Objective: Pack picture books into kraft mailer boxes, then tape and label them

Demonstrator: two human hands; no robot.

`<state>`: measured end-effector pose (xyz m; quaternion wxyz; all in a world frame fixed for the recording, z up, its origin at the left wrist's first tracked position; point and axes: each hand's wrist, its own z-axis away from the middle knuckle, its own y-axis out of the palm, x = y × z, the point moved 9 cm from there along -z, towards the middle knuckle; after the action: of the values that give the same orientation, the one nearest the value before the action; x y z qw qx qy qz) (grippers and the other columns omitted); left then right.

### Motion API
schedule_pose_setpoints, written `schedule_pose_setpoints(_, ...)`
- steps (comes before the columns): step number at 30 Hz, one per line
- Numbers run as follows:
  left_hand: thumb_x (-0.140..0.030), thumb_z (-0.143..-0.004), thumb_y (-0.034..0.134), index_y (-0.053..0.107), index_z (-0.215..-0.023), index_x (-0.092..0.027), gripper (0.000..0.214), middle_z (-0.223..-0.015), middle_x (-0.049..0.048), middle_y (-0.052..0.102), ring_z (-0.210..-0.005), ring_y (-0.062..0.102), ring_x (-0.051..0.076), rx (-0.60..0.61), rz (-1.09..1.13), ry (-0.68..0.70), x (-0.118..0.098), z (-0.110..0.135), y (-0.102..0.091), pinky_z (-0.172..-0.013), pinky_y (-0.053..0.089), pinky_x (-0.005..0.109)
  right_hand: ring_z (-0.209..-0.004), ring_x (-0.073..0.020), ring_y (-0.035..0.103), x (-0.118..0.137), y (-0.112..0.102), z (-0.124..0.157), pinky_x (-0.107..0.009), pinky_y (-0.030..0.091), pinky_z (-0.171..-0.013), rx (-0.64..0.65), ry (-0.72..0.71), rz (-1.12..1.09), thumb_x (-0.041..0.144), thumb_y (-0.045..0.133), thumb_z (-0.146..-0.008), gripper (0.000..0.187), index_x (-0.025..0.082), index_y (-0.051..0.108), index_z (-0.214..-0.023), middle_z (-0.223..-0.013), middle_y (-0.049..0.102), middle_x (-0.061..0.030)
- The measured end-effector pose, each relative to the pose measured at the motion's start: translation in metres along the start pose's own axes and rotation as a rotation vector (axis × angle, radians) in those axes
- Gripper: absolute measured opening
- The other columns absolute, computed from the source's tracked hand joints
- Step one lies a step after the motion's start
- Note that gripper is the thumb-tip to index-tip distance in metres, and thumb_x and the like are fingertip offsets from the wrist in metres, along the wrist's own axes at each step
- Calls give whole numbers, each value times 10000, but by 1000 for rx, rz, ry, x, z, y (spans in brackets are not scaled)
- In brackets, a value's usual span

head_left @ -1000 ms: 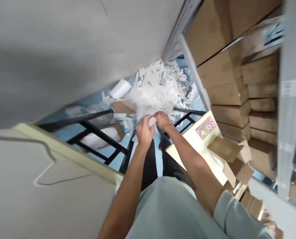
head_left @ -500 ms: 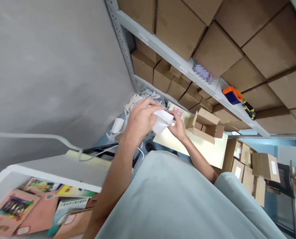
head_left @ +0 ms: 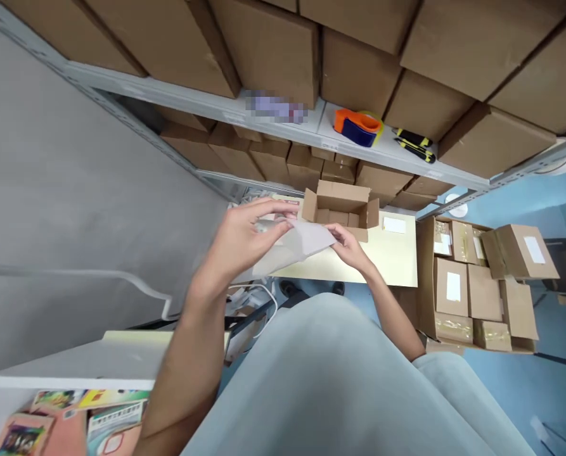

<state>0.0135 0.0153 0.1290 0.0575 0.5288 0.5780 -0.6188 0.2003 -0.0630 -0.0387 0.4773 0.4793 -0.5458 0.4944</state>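
A thin, whitish, half-see-through sheet (head_left: 311, 239) stretches between my two hands over the near edge of the pale yellow table (head_left: 397, 263). My left hand (head_left: 244, 237) has its left part between thumb and fingers, and part of the sheet hangs down below that hand. At the opposite end, my right hand (head_left: 352, 249) pinches the sheet's edge. Whether anything lies inside the sheet I cannot tell. Just behind my right hand stands an open cardboard box (head_left: 342, 196), flaps up, with several small brown boxes inside.
A metal shelf (head_left: 168, 95) full of cardboard boxes runs across the back. On its ledge lie an orange and blue tape dispenser (head_left: 359, 126) and black-yellow cutters (head_left: 413, 145). A white label (head_left: 394, 225) lies on the table. A large carton (head_left: 425, 285) of boxes stands right; booklets (head_left: 116, 421) lie lower left.
My view has turned to the right, bringing the table and large carton further in. The sheet, bunched between my hands before, is now spread wider, and my hands are further apart.
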Motion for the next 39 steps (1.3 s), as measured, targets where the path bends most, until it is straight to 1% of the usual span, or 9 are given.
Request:
schedule_pose_setpoints(4, -314, -1034, 663, 854, -1167, -255, 240, -1132, 42, 836, -1038, 777, 214, 26, 59, 100, -53, -14, 64, -981, 621, 342, -1271, -281, 724, -30, -37, 29, -449, 588, -1130, -115, 68, 46, 598, 686, -1003, 488, 220, 719, -1310, -1360, 760, -131)
schedule_pose_setpoints(9, -230, -1054, 643, 853, -1092, -252, 214, -1076, 29, 832, -965, 765, 185, 66, 69, 154, -108, -20, 149, -910, 601, 307, -1321, -297, 702, -18, -93, 86, -457, 588, -1157, -334, 73, 55, 552, 707, -1004, 511, 240, 707, -1408, -1357, 762, -102)
schedule_pose_setpoints(13, -140, -1023, 640, 855, -1084, -260, 254, -1050, 40, 819, -1004, 741, 219, 338, -17, 314, -137, -19, 221, -917, 576, 350, -1283, -312, 708, -1, -130, 140, -485, 590, -1147, -443, 132, 25, 560, 850, -901, 564, 230, 724, -1342, -1284, 783, -95)
schedule_pose_setpoints(17, -101, -993, 650, 845, -1057, -223, 239, -991, 67, 809, -964, 742, 246, 599, -95, 412, -150, -21, 272, -851, 561, 362, -1109, -282, 741, 5, -161, 185, -454, 600, -1058, -677, 208, 56, 544, 856, -894, 431, 225, 751, -1164, -1169, 808, -79)
schedule_pose_setpoints(21, -150, -1019, 669, 796, -1228, -214, 253, -1159, 88, 827, -1100, 765, 271, 570, -54, 338, -139, -39, 288, -924, 577, 368, -973, -256, 743, -9, -171, 197, -398, 595, -932, -685, 332, 120, 539, 759, -950, 329, 215, 765, -1007, -998, 808, -61)
schedule_pose_setpoints(24, -234, -970, 786, 725, -1362, -236, 397, -1328, 104, 786, -1245, 735, 300, 472, -33, 226, -92, -49, 283, -1045, 566, 392, -922, -243, 742, -33, -182, 198, -369, 587, -864, -651, 397, 132, 521, 737, -925, 318, 206, 763, -964, -957, 808, -62)
schedule_pose_setpoints(27, -330, -940, 823, 667, -1400, -230, 496, -1398, 138, 736, -1301, 700, 340, 425, -141, 6, -4, -37, 273, -1110, 543, 430, -898, -224, 740, -69, -197, 206, -348, 586, -828, -660, 482, 84, 525, 737, -883, 347, 199, 758, -999, -966, 808, -62)
schedule_pose_setpoints(32, -530, -903, 804, 634, -1353, -71, 665, -1341, 329, 703, -1283, 686, 498, 710, -470, -540, 155, 46, 275, -1081, 540, 525, -751, -190, 657, -144, -230, 224, -298, 511, -685, -679, 659, 58, 649, 767, -760, 496, 180, 720, -915, -811, 741, -39)
schedule_pose_setpoints(39, -560, -847, 773, 617, -1367, 15, 791, -1365, 432, 672, -1343, 662, 538, 712, -564, -1041, 270, 135, 254, -1050, 546, 555, -705, -157, 516, -237, -278, 220, -298, 432, -654, -583, 871, 287, 655, 738, -742, 468, 203, 616, -738, -659, 585, 11)
